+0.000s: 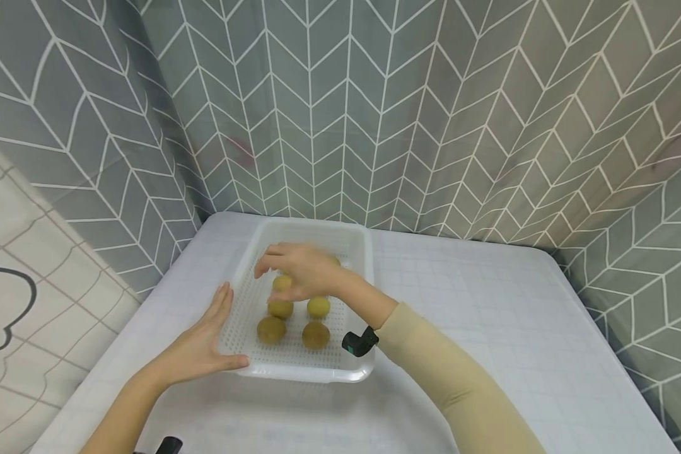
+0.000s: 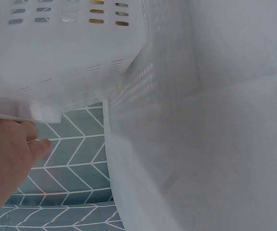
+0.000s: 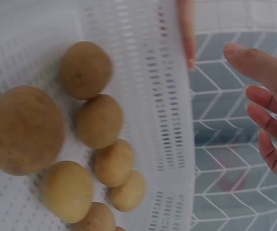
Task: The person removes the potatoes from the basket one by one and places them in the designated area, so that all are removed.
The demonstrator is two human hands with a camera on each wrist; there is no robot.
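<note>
A white perforated plastic basket [image 1: 340, 373] holds several round brown and yellowish potatoes [image 1: 316, 335]. At its near left corner my left hand [image 1: 201, 350] touches the rim, fingers along the left side and thumb at the front edge. The left wrist view shows this hand [image 2: 10, 161] against the basket's outer wall [image 2: 56, 62]. Above the potatoes, my right hand [image 1: 306, 271] hovers with loosely bent fingers and hides part of them. The right wrist view has the right hand [image 3: 273, 101] holding nothing, apart from the potatoes [image 3: 25, 130].
The basket stands on a table with a white cloth [image 1: 459, 296]. Behind and beside it hangs a grey curtain [image 1: 329, 113] with white zigzag lines. A pale cloth with a line pattern [image 1: 62, 296] lies at the left. A black wrist camera [image 1: 360, 342] shows near the right sleeve.
</note>
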